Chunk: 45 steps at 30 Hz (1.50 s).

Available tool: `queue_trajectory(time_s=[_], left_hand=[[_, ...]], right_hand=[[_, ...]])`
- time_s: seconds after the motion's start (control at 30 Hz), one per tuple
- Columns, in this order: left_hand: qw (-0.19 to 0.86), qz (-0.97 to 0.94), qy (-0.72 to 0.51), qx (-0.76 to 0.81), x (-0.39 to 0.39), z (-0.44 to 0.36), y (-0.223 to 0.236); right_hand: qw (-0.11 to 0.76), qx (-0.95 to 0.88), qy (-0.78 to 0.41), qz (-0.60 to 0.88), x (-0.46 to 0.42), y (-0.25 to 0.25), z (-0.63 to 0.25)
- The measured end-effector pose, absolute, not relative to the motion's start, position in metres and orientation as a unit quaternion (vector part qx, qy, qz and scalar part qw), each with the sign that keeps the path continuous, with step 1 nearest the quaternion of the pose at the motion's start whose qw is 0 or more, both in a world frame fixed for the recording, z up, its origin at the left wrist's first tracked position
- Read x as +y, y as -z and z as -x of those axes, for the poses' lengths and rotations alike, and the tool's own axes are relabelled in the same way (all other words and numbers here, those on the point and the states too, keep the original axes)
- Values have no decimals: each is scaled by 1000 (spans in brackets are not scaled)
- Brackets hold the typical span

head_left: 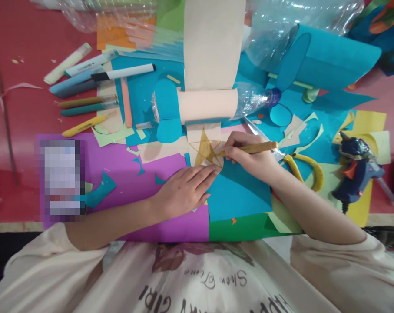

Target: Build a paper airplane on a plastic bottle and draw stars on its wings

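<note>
Star outline [203, 150] sits part-filled on the cream strip [213, 131] near the wrapped bottle [210, 105]: my right grip [244, 154] pinches the gold marker [257, 148]; my flat left hand [185, 189] should pin the strip for clean edges.

left grip [185, 190]: flat, palm down | right grip [251, 162]: curled, pinching | forearms [118, 222]: angled inward

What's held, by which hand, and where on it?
Right hand holds a brown marker near its writing tip; left hand lies flat on the pale paper, gripping nothing.
</note>
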State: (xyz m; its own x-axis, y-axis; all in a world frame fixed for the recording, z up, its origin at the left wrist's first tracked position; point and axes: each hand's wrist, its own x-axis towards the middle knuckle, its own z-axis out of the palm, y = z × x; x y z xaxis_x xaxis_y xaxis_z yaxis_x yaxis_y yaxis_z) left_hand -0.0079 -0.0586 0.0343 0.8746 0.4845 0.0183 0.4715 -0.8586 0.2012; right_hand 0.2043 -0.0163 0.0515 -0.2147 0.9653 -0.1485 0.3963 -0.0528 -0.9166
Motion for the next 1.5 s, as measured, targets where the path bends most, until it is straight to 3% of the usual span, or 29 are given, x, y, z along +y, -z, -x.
queue_trajectory(time_s=[1.5], left_hand=[[70, -964, -68, 246, -59, 9, -34]], right_hand=[[263, -645, -493, 521, -18, -51, -204]])
